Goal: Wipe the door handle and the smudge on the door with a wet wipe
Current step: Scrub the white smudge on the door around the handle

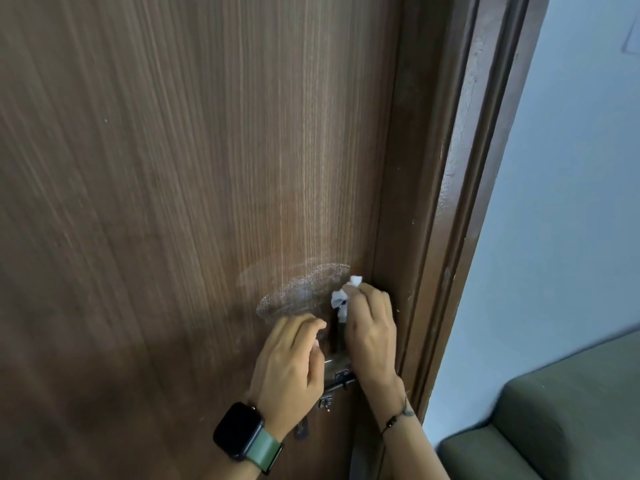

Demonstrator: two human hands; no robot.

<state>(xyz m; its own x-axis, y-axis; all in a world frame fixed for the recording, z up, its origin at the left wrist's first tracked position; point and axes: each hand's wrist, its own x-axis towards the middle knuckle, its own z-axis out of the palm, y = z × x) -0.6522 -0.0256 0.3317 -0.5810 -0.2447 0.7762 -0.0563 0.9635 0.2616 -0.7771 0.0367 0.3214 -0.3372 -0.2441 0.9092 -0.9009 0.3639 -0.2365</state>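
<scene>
- Two hands are at the door (173, 168): the wet wipe (341, 294) is pinched, crumpled, in the right hand (370, 327) and pressed at the top of the door handle (338, 337); nothing is held by the left hand (292, 355), whose loosely curled fingers are rested on the wood just left of the handle.
- The handle is seen as a dark vertical bar between the two hands, mostly hidden; a metal latch (341, 375) is seen below it.
- The smudge (298, 292) is seen as a pale, speckled arc on the panel, up and left of the handle. It looks like a wet film, so streaks could be left if it dries unworked.
- Risk: the wipe is balled small, so little clean face is offered; grime could be smeared from handle to panel unless it is refolded.
- Risk: fresh fingermarks could be left on the panel by the bare left hand.
- Risk: the wipe could be snagged or torn on the latch edges if the stroke is run down that far.
- Risk: the back of the handle could be missed, as it cannot be seen from here.
</scene>
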